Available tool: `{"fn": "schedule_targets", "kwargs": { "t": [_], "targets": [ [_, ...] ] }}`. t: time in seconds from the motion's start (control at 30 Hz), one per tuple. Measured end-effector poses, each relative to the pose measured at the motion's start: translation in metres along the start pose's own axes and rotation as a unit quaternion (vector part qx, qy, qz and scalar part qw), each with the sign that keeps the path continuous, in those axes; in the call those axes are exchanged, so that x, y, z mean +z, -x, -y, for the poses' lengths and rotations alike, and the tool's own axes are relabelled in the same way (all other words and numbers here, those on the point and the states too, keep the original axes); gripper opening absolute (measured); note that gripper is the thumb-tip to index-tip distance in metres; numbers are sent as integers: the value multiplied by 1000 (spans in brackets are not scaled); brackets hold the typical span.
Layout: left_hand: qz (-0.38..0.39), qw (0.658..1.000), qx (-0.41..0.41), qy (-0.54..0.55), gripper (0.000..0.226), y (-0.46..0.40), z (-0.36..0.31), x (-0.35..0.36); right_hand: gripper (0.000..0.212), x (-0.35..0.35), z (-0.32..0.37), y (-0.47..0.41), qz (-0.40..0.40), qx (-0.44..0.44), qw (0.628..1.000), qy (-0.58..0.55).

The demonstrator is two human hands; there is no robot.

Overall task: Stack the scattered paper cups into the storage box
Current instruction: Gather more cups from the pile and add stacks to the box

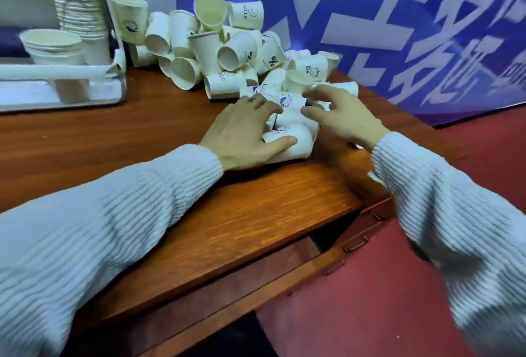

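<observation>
Paper cup (287,140), nearest the storage box (113,43), sits gripped by left hand (244,134); right hand (338,117), fingers spread and grasping nothing, could topple the pile (222,52).

— Can you read anything on the white paper cups?
— One cup lying sideways at the top of the heap (247,15) carries "HELLO" under a small round emblem. Another on the right of the heap (311,70) begins "Be", the rest hidden.
— And the blue banner with large white characters (398,15)?
— Big strokes, cropped and tilted; I cannot read them.
— The round blue logos?
— Too blurred.
</observation>
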State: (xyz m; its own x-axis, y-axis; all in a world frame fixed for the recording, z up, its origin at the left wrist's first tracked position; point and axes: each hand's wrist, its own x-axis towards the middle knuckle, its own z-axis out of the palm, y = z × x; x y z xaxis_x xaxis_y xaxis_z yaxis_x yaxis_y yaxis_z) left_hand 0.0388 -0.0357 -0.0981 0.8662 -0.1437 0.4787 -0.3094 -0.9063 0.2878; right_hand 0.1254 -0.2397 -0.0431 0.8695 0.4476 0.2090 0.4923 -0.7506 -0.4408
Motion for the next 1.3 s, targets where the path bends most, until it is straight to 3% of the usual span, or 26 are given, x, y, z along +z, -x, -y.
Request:
{"fn": "schedule_targets", "kwargs": {
  "t": [0.17, 0.37, 0.53, 0.73, 0.93, 1.07, 1.2, 1.3],
  "targets": [
    [35, 995, 14, -94, 99, -1, -7, 8, 51, 3, -22, 0, 14, 62, 998, 14],
    [43, 997, -13, -70, 81, 7, 0, -4, 70, 13, -26, 3, 34, 88, 995, -31],
    [-59, 989, -84, 102, 69, 10, 18, -43, 72, -15, -5, 8, -30, 73, 992, -97],
    [-204, 946, -171, 186, 54, 22, 69, -111, 76, -2, 74, -23, -31, -19, 986, -166],
    [-297, 901, -248, 196, 52, 60, 123, -160, 63, 48, 172, -77, 12, -108, 969, -223],
    [-345, 874, -278, 198, 57, 85, 155, -184, 70, 81, 226, -104, 31, -149, 963, -224],
    [-439, 811, -316, 224, 66, 102, 183, -210, 71, 101, 277, -124, 2, -192, 949, -250],
    [-474, 788, -319, 231, 69, 109, 194, -216, 71, 114, 307, -145, -26, -246, 947, -203]
  ]
}}
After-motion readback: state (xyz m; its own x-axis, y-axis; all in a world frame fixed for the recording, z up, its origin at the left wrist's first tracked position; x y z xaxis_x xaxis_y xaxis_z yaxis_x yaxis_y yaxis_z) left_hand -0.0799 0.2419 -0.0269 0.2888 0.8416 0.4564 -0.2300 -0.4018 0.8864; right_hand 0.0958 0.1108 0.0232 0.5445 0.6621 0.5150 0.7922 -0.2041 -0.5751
